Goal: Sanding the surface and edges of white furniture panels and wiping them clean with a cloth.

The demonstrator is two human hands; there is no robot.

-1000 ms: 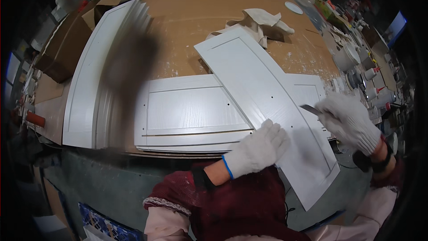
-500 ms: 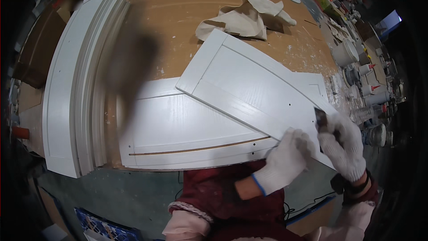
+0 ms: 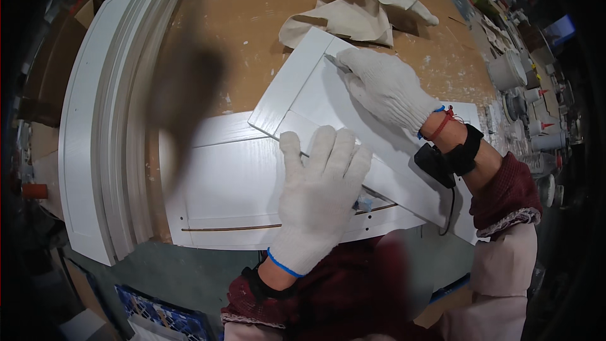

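Note:
A white framed door panel lies slantwise over another white panel that has a narrow brown groove. My left hand, in a white knit glove, is open, fingers spread across the upper panel's near edge. My right hand, also gloved, is closed near the panel's far left corner. From its fingers a small dark, flat-bladed tool points at the frame joint; the rest of the tool is hidden. A crumpled bluish scrap shows beside my left hand.
Several white panels stand stacked on edge at the left. A beige cloth lies at the back of the brown tabletop. Tubs and bottles line the right side. A dark blur covers part of the left middle.
My right hand has moved with the tool from the panel's near right end to its far left corner. My left hand has shifted left and spread flat on the panel edge.

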